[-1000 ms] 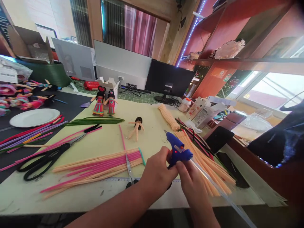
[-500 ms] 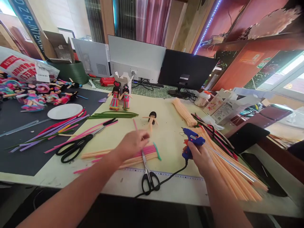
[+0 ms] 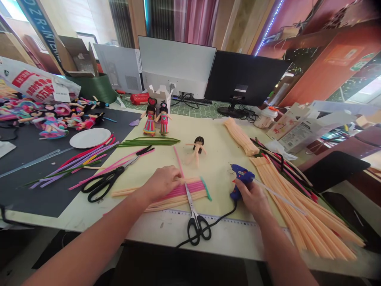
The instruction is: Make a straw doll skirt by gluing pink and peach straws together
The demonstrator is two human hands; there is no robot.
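Note:
My right hand [image 3: 254,198] is wrapped round the handle of a blue hot glue gun [image 3: 242,174], its nozzle pointing up and left and a clear glue stick [image 3: 279,194] out of its back. My left hand [image 3: 165,182] is closed, fingertips pressed together at the upper edge of a flat panel of pink and peach pipe cleaners [image 3: 195,190]; what they pinch is hidden. A teal pipe cleaner [image 3: 206,188] crosses the panel's right end. Small scissors [image 3: 193,214] rest with their blades on the panel. Beyond lies a peach doll with black hair [image 3: 199,146].
Two dressed dolls [image 3: 156,119] stand before a white box. Large scissors [image 3: 110,176], green pipe cleaners [image 3: 149,142] and a white plate [image 3: 90,138] lie on the left. Peach bundles [image 3: 297,206] spread at right. The gun's black cord [image 3: 220,217] crosses a ruler [image 3: 238,221] and the small scissors.
My left hand has come down from near the doll's leg to the panel's upper edge. The glue gun stays in my right hand. The whole view has shifted a little.

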